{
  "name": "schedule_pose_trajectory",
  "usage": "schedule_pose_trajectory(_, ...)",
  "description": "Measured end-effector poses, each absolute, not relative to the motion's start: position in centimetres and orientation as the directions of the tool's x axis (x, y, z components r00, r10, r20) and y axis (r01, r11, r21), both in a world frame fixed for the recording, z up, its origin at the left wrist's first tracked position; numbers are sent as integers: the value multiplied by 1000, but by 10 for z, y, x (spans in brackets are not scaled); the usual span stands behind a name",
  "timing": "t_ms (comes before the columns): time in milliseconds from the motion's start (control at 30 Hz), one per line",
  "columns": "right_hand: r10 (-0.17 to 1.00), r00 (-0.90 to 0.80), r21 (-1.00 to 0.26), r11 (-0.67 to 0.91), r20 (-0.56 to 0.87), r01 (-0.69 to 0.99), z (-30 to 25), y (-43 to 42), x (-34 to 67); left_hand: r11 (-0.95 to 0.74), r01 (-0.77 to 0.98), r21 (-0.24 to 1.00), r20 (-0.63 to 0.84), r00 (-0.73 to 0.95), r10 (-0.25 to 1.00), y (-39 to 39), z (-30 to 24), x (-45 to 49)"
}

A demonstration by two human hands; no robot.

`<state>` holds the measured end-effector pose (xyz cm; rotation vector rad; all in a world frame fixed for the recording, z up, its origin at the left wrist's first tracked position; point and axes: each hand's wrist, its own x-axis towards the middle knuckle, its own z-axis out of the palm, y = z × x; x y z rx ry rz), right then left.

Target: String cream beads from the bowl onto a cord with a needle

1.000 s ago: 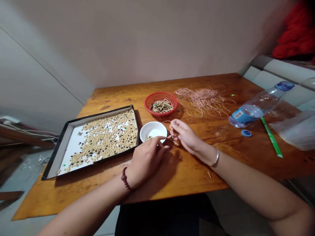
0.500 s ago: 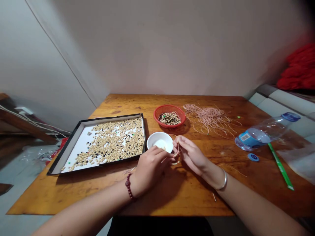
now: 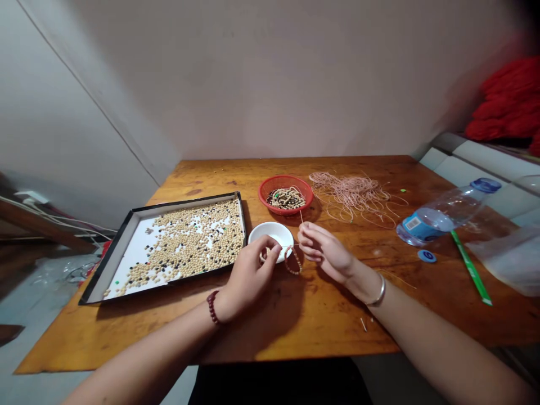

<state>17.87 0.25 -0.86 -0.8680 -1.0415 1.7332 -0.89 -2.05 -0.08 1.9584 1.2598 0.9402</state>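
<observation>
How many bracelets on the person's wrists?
2: a dark red bead bracelet on the left wrist, and a silver bangle on the right wrist.

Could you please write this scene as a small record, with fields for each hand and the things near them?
Left hand: holds the beaded cord; red bead bracelet on wrist
Right hand: holds the same cord; silver bangle on wrist
Nearest thing: white bowl
On table: tray of beads, red basket, pink cord pile, plastic bottle
</observation>
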Motion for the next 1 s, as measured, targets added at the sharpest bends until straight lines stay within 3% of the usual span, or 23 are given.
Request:
schedule_pose_trajectory(100, 968, -240, -994, 92, 76, 58, -11, -1, 177, -261, 333, 906, 170, 278, 945, -18, -2, -9)
schedule_pose_trajectory(167, 943, -244, -886, 305, 228, 349, -12, -4, 178, -221, 234, 947, 151, 285, 947, -17, -3, -9)
schedule_pose_trajectory(267, 916, -277, -726, 399, 290, 560, -15, -5, 178, -171, 64, 983, 143, 318, 937, -17, -1, -8)
schedule_pose_trajectory(433, 935, -277, -827, 332, 223, 453, -24, 2, 176, 15, -179, 984, 71, 462, 884, -21, 2, -8)
schedule_pose_trajectory(667, 953, -213, -913, 274, 216, 302, -24, 3, 177, 252, -359, 899, -12, 553, 833, -21, 3, -5)
schedule_pose_trajectory(867, 926, -166, -861, 377, 339, 343, -19, -3, 173, 319, -337, 886, -100, 534, 840, -20, 4, -5)
schedule_pose_trajectory(1000, 841, -185, -735, 536, 509, 414, -16, -6, 174, 332, -313, 890, -108, 563, 820, -22, 6, -4)
